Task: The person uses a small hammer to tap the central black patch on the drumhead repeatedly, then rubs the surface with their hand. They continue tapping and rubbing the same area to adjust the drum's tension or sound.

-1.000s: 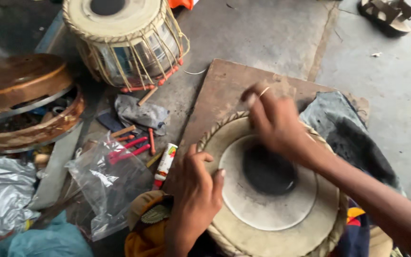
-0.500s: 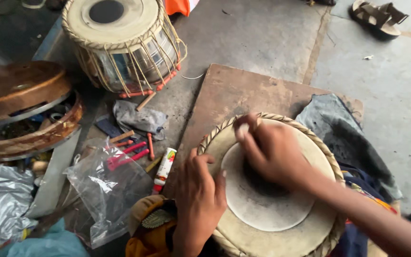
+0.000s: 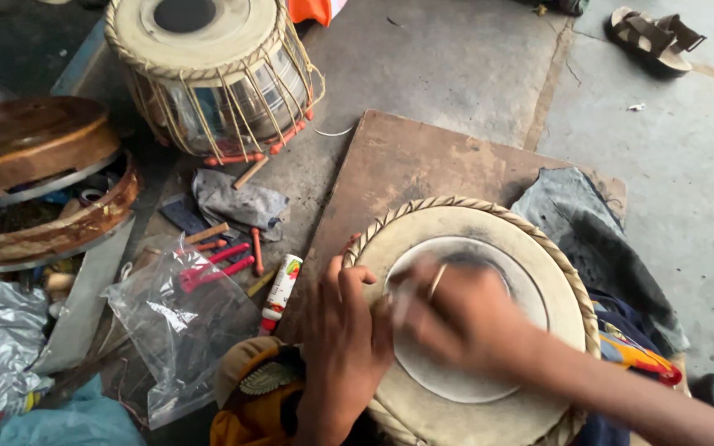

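**A:** Start closest in. What are the hands doing?

**B:** The left hand (image 3: 345, 339), at about 6 o'clock in the view, lies palm down on the near drum (image 3: 489, 405). Its fingers are loosely bent over the braided rim (image 3: 456, 204) at the drum's 9 o'clock edge. It isn't clenched, more of a bracing rest. The right hand (image 3: 456, 318) is over the middle of the skin, knuckles up, with a ring (image 3: 437, 281) on one finger. It's too blurred for me to tell whether it is flat or pinching something.

**A:** And where does the drum sit?

**B:** At 5 o'clock, on a wooden board (image 3: 406, 165). A grey cloth (image 3: 572, 223) is tucked against its 2 o'clock side.

**A:** How would you judge the rubbing being done well?

**B:** I'd keep the left hand pressing on the rim so the shell can't turn. I'd also work evenly inside the inner circle and keep the strokes off the braid.

**A:** What's farther out?

**B:** At 8 o'clock, just left of the board, there's a small tube (image 3: 281, 289), red sticks (image 3: 216, 264) and a clear plastic bag (image 3: 175, 322). At 9 to 10 o'clock are stacked round wooden pieces (image 3: 26, 140). At 11 o'clock a second drum (image 3: 208, 74) stands upright, well apart. A sandal (image 3: 650, 33) lies far off at 1 o'clock on the concrete floor (image 3: 456, 66).
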